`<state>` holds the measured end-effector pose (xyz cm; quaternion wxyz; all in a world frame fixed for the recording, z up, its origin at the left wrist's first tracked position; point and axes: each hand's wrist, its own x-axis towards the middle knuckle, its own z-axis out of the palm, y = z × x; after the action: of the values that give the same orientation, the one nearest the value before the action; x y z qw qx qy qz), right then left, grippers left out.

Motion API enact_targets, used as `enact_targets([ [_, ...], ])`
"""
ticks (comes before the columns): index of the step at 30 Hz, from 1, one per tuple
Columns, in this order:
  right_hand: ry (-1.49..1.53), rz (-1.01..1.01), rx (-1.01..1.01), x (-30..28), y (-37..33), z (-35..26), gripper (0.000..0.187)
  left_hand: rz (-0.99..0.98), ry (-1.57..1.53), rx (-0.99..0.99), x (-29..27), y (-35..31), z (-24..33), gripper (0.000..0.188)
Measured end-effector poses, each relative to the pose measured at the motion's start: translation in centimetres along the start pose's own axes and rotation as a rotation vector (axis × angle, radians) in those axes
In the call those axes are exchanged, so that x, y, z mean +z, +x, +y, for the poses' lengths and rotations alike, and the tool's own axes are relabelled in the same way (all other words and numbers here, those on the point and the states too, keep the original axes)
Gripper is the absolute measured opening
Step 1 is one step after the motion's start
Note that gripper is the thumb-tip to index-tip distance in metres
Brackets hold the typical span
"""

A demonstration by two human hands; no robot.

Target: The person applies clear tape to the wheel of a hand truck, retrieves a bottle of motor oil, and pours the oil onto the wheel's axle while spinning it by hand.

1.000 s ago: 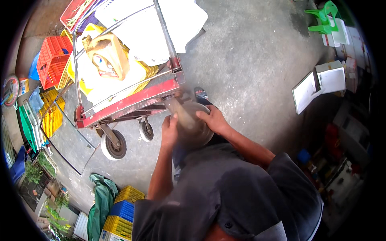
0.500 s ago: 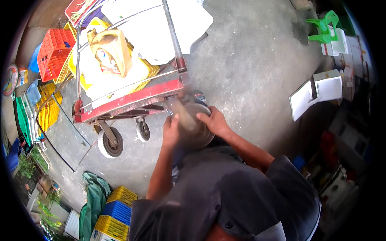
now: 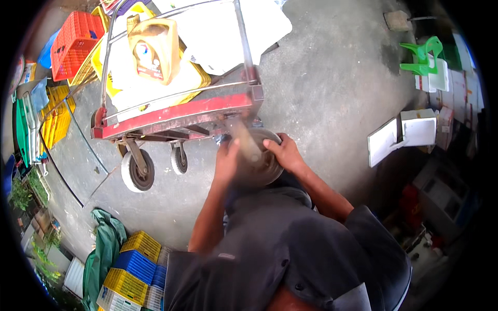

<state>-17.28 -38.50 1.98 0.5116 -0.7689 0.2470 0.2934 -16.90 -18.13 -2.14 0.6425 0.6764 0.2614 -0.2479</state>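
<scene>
Near the centre of the view, a wheel (image 3: 263,172) is gripped by the left hand (image 3: 225,160) at nine o'clock and the right hand (image 3: 288,154) around two (thumb over its face). Its bracket (image 3: 244,136) slants toward eleven, perhaps meeting the red cart (image 3: 181,112), though blur hides the join; a tan jug (image 3: 155,49) sits toward half past ten.
</scene>
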Motion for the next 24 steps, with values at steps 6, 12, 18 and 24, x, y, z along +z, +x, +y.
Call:
enact_targets([
  [6, 0.407, -0.126, 0.085, 0.1, 0.9, 2.1, 0.067, 0.12, 0.358, -0.19, 0.7, -0.4, 0.2, 0.06],
  [12, 0.135, -0.004, 0.072, -0.3, -0.1, -0.2, 0.067, -0.003, 0.114, 0.039, 0.0, -0.4, 0.0, 0.062],
  [18, 0.099, 0.029, 0.055, -0.2, -0.8, 0.4, 0.067, -0.011, 0.059, 0.061, 0.1, -0.3, -0.7, 0.062],
  [24, 0.527, -0.184, 0.098, -0.5, 0.9, 1.3, 0.063, -0.018, 0.237, -0.097, -0.1, -1.1, 2.0, 0.075],
])
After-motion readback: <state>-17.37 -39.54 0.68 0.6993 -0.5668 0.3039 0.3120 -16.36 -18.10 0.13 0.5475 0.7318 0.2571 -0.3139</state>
